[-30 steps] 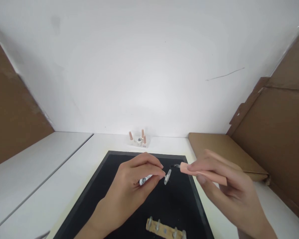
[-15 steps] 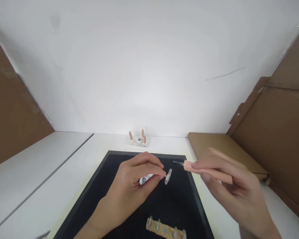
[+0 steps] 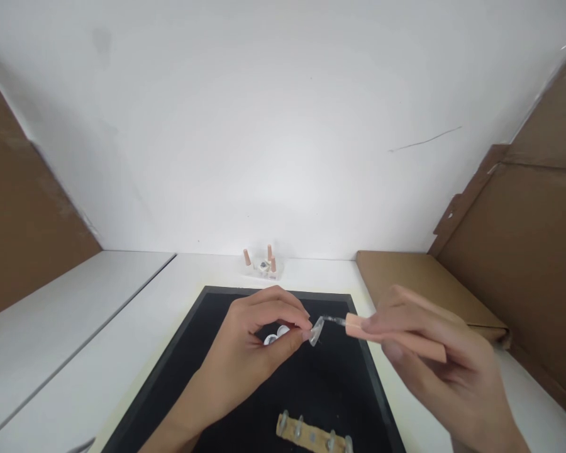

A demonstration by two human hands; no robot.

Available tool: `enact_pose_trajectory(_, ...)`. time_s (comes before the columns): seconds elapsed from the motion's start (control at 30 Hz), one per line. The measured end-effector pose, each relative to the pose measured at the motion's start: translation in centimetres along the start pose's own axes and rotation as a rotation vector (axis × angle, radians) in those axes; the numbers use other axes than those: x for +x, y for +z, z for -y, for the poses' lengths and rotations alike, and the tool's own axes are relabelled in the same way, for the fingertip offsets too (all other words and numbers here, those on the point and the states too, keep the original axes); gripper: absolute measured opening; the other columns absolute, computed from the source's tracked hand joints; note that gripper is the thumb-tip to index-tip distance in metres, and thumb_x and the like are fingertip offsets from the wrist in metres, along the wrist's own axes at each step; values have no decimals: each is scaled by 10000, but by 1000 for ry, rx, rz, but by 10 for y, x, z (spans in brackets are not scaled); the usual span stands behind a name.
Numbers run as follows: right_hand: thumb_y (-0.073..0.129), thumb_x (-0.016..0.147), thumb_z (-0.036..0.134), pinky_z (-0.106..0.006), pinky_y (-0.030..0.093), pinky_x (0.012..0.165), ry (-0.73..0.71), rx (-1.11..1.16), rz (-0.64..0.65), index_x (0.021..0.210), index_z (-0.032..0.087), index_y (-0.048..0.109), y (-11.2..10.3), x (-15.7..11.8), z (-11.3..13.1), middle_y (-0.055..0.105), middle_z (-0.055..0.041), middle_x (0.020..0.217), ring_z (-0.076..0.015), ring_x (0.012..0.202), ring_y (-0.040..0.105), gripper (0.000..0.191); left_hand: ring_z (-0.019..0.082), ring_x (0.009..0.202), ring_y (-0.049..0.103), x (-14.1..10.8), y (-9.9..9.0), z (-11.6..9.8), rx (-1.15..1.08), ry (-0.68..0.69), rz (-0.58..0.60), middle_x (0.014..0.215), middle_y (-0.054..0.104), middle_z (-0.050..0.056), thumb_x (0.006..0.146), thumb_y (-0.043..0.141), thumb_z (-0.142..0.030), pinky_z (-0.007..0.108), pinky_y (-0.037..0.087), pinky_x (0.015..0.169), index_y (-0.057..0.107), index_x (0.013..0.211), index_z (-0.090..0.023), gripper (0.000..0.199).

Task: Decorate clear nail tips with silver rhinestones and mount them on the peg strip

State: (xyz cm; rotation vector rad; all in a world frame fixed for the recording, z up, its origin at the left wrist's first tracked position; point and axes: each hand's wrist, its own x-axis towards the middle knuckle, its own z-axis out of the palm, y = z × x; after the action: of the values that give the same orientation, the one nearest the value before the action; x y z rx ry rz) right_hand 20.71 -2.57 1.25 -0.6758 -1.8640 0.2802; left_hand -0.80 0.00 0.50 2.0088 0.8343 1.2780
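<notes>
Left hand [image 3: 255, 349] pinches clear nail tip [image 3: 316, 330] between thumb and forefinger, small white stick [image 3: 276, 334] behind fingers, probably its holder. Right hand [image 3: 434, 358] closed around peach brush handle [image 3: 396, 336], long axis running right-to-left, bristle end [image 3: 332, 319] meeting nail tip from right. Hands level, close together over black mat [image 3: 321, 390]. Tan strip of further clear tips [image 3: 311, 434] lies on mat near bottom edge. Peach-capped bottles [image 3: 263, 263] stand well apart at wall.

both hands bare: left hand [image 3: 252, 352] and right hand [image 3: 434, 358] show no gloves, rings or sleeves; nails short
</notes>
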Motion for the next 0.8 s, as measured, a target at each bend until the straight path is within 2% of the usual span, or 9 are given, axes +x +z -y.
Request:
enact_pose_trajectory(0.17,503,775,17,-203,400,470,-1,65,36,920,223,678,4,3,5,553,27,648,-86,548,512,307,146,732,649,6,1,-2,-59,-32,10,802,697,34,797,628,-16,228,491,616,744,772,-190,210)
enact_pose_trajectory(0.37,538,860,87,-232,420,517,7,-25,-3,948,230,656,1,0,-2,623,4,701,-108,597,532,205,132,699,636,3,1,-1,-162,-98,26,791,686,33,794,619,-13,226,503,627,732,771,-177,201)
enact_pose_trajectory(0.57,517,784,27,-207,388,462,-24,71,5,915,212,678,7,5,6,532,24,656,-85,547,497,278,126,731,620,6,0,1,-269,-180,53,818,676,27,808,635,-42,209,491,638,727,783,-180,168)
enact_pose_trajectory(0.8,535,855,71,-231,434,536,-15,-21,-39,949,228,656,6,-1,-2,630,5,703,-107,607,533,219,136,717,597,0,-1,3,-318,-274,78,808,658,20,861,674,-170,248,476,650,706,774,-182,93)
